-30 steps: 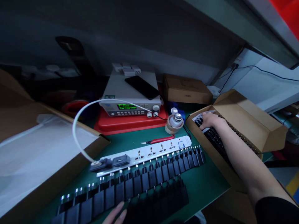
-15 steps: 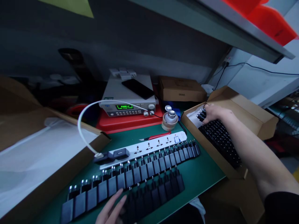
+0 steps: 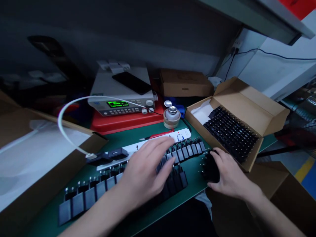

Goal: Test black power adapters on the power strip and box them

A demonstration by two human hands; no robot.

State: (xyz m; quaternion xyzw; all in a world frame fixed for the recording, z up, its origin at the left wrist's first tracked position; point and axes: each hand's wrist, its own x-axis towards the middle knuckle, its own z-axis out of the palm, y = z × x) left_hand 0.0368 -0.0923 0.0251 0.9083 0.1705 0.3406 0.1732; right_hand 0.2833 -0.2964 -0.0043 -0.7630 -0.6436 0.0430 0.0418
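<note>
My right hand (image 3: 228,174) grips a bunch of black plug adapters (image 3: 209,168) with metal pins, at the right part of the green table. My left hand (image 3: 150,164) is over the rows of adapters, its fingers apart and nothing seen in them. The long back row of black adapters (image 3: 100,190) stands along a white power strip (image 3: 132,147); a shorter row (image 3: 175,181) sits in front, partly hidden by my left hand. An open cardboard box (image 3: 255,113) on the right holds many packed black adapters (image 3: 232,131).
A tester (image 3: 117,104) with a green display rests on a red tray (image 3: 123,122), a black phone (image 3: 132,82) on top. Behind the strip lie a red-handled cutter (image 3: 160,134) and a metal-capped bottle (image 3: 172,115). Another open box (image 3: 49,171) stands left, a closed one (image 3: 186,85) behind.
My right hand has come out of the right box to the table with a bunch of adapters. My left hand has moved up and right over the rows. The view has shifted slightly.
</note>
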